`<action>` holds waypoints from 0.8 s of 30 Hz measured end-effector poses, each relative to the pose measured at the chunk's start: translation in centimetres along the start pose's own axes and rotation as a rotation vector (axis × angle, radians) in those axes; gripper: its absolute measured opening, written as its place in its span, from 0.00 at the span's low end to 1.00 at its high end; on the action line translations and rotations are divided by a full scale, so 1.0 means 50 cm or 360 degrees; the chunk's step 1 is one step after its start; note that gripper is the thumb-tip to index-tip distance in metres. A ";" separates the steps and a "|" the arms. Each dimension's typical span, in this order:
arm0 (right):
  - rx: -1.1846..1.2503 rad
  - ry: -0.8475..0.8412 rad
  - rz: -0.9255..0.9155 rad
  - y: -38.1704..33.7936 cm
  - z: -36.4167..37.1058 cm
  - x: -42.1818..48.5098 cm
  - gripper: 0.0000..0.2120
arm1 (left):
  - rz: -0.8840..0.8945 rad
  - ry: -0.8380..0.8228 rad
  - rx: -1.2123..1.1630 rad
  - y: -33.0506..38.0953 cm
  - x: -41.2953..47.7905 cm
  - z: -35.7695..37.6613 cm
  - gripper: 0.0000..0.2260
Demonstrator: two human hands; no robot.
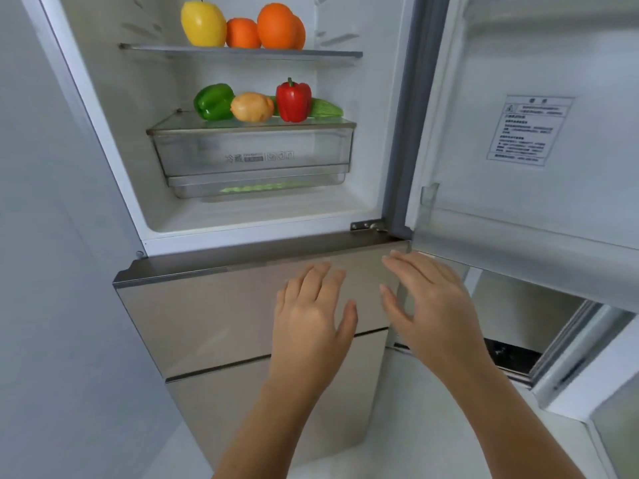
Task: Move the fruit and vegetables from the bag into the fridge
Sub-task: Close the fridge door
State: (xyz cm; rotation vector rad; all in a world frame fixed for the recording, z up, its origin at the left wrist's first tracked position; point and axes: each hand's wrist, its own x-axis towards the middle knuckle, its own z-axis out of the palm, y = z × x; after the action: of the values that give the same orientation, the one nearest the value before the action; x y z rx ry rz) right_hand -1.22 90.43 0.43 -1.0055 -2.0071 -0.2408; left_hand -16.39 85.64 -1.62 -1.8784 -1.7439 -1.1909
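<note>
The fridge [114, 140] stands open in front of me. On its upper glass shelf [311, 54] sit a yellow fruit [203, 24] and oranges [276, 26]. Lower down, on the lid of the clear drawer [252, 150], lie a green pepper [212, 101], a potato [251, 107], a red pepper [294, 100] and a cucumber [326, 108]. My left hand [311, 316] and my right hand [428, 302] hover empty, fingers spread, before the beige lower drawer front [193, 312]. No bag is in view.
The fridge door [532, 133] is swung open to the right, with a label on its inner face. A grey wall [45, 271] runs along the left. White furniture [587, 375] stands at the lower right.
</note>
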 end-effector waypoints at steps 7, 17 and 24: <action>-0.0171 0.0006 0.0220 0.084 -0.161 -0.099 0.21 | 0.0172 -0.0135 -0.0194 0.173 -0.030 0.030 0.17; -0.0434 0.0158 0.0424 0.307 -0.400 -0.210 0.22 | 0.0460 -0.0143 -0.0413 0.502 0.010 0.145 0.18; -0.0572 0.0157 0.0491 0.459 -0.531 -0.270 0.18 | 0.0614 -0.0235 -0.0389 0.711 0.031 0.254 0.19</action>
State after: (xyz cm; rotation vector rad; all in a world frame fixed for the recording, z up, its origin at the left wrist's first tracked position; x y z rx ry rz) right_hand 35.89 84.66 2.11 -1.4817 -1.7241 -0.4833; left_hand 21.07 88.36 2.56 -2.3641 -1.2584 -1.1773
